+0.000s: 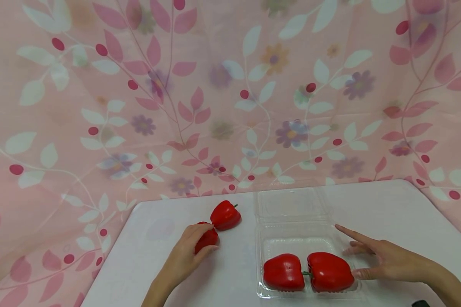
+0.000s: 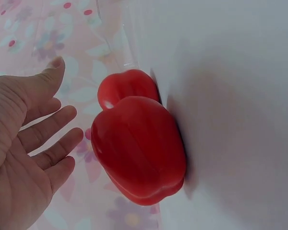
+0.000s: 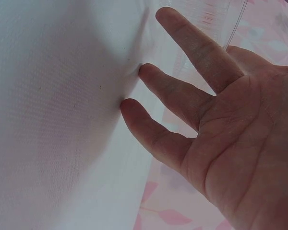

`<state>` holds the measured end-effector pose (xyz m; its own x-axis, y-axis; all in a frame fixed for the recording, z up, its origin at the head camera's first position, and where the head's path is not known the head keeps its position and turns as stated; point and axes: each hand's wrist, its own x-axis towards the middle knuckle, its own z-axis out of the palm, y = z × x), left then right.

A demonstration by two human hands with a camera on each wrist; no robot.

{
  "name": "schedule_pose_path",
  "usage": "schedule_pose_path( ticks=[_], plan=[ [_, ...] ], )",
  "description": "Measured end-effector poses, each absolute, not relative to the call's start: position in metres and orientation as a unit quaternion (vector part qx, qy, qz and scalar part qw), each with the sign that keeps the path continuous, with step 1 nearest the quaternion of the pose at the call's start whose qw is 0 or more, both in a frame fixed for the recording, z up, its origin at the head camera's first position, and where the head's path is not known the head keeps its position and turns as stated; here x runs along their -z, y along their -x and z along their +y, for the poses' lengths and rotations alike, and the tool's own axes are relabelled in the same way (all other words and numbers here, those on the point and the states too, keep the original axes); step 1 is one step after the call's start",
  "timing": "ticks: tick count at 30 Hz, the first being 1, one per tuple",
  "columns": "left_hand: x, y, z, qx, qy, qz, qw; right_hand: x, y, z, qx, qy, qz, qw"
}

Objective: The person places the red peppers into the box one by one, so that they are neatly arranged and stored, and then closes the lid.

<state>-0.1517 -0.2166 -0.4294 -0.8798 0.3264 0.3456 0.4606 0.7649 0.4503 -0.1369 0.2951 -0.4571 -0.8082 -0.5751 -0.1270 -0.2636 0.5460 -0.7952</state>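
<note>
My left hand hovers over the nearer of two red bell peppers on the left of the table, partly hiding that bell pepper. In the left wrist view the fingers are loosely bent and apart from the pepper. The other loose bell pepper lies just behind it, its green stem pointing right. Two more red bell peppers, a left one and a right one, lie stem to stem in a clear plastic clamshell box. Beside the box's right edge my right hand is spread, holding nothing.
The box's lid lies folded back toward the rear of the white table. A floral pink cloth hangs behind the table. A small dark object shows at the bottom right edge.
</note>
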Motion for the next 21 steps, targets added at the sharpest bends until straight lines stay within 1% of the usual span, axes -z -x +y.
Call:
schedule_pose_path(
  ticks=[12, 15, 21],
  plan=[
    [0.432, 0.16, -0.227, 0.258, 0.26, -0.917, 0.16, 0.458, 0.136, 0.296, 0.408, 0.246, 0.859, 0.189],
    [0.432, 0.161, -0.229, 0.256, 0.255, -0.919, 0.155, 0.458, 0.137, 0.296, 0.404, 0.247, 0.861, 0.187],
    [0.431, 0.161, -0.234, 0.25, 0.239, -0.93, 0.129, 0.458, 0.136, 0.297, 0.399, 0.252, 0.863, 0.181]
  ],
)
